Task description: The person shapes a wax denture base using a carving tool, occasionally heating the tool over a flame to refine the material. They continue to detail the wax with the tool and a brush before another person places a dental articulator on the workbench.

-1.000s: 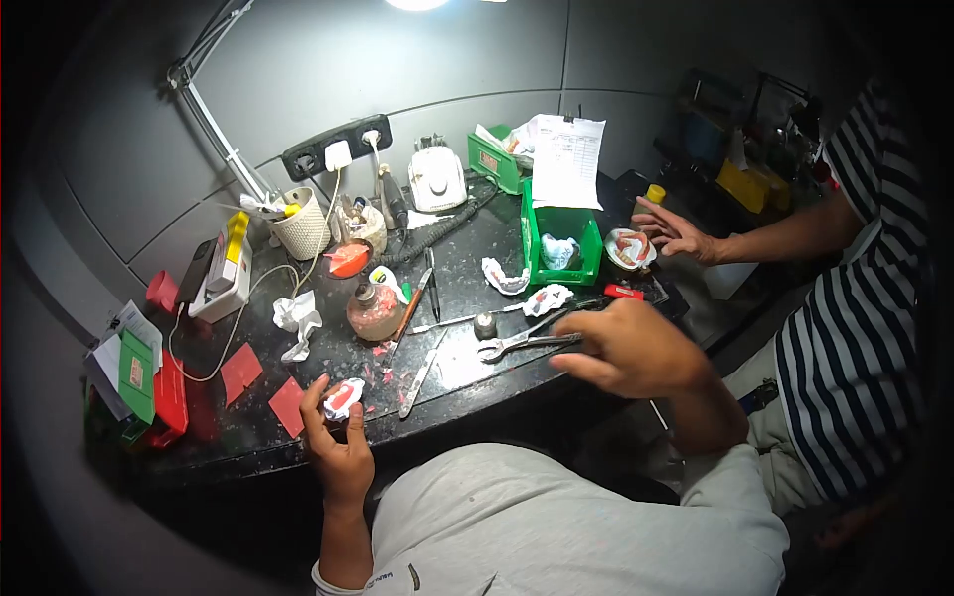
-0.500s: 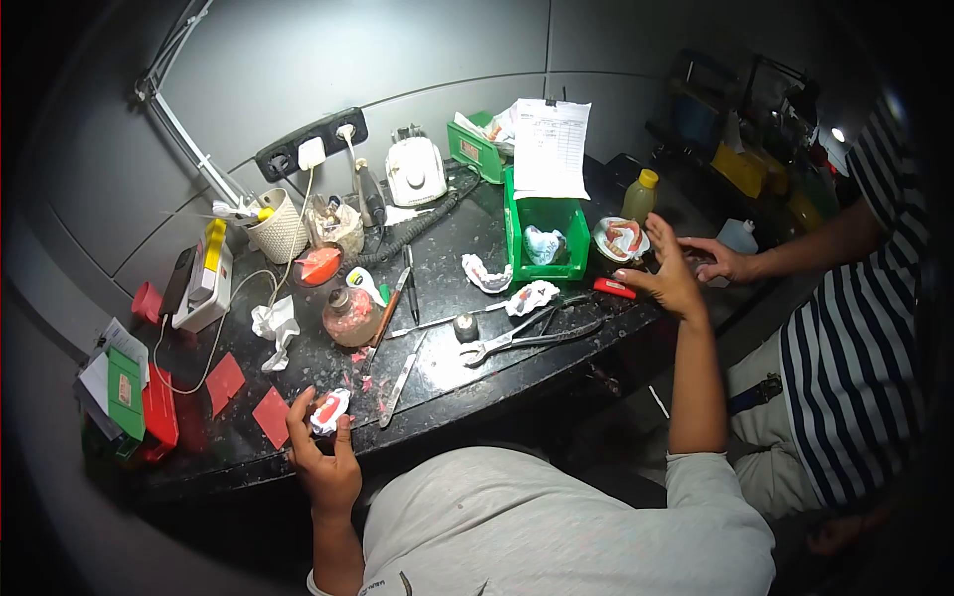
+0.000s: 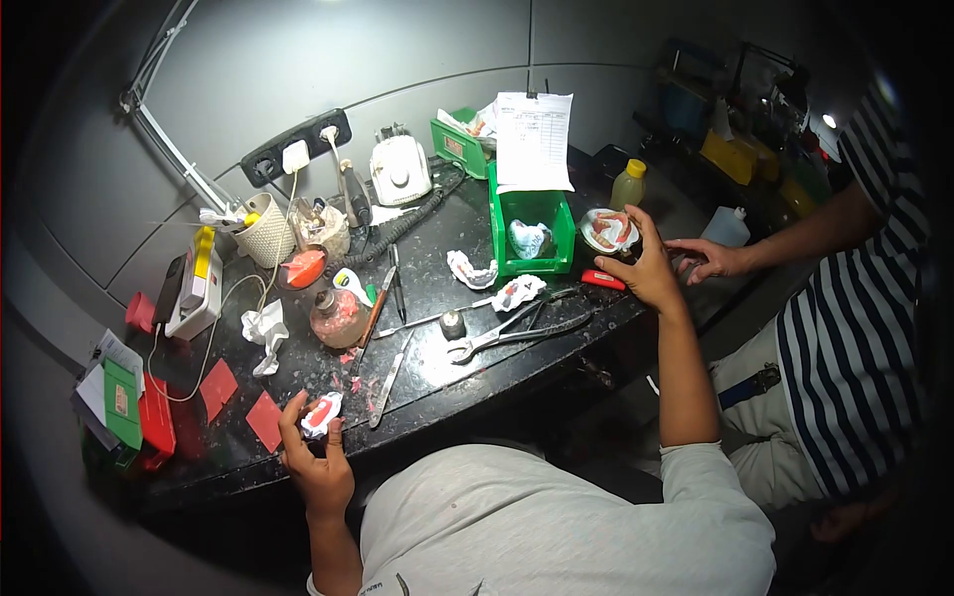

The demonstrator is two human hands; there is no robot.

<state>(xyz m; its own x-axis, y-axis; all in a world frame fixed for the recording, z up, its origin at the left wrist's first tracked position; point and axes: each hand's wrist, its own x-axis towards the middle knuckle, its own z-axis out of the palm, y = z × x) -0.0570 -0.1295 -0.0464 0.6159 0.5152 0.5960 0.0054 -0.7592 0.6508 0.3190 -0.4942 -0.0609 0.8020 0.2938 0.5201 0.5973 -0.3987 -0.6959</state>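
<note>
My left hand (image 3: 316,465) holds a small white plaster dental cast with red wax (image 3: 321,414) between thumb and fingers, at the bench's front edge. On the right, my right hand (image 3: 648,270) has its thumb and fingers around the edge of a small round dish (image 3: 590,241), in which lies a pink denture (image 3: 614,230). Just below the dish is a red object (image 3: 603,280). Two more white dental casts, one plain (image 3: 470,270) and one with red marks (image 3: 519,292), lie mid-bench. A green bin (image 3: 535,266) beside the dish contains another cast (image 3: 530,238).
Pliers (image 3: 487,341), knives (image 3: 391,382) and a glass burner (image 3: 340,320) are spread over the dark bench. Red wax sheets (image 3: 264,421) lie at left. A co-worker's hand (image 3: 711,260) is close to my right hand, near a translucent bottle (image 3: 726,226). A yellow-capped bottle (image 3: 628,187) stands behind the dish.
My right hand has moved left and down from beside the dish and closed around its edge. The left hand still holds the cast. The whole view has shifted slightly.
</note>
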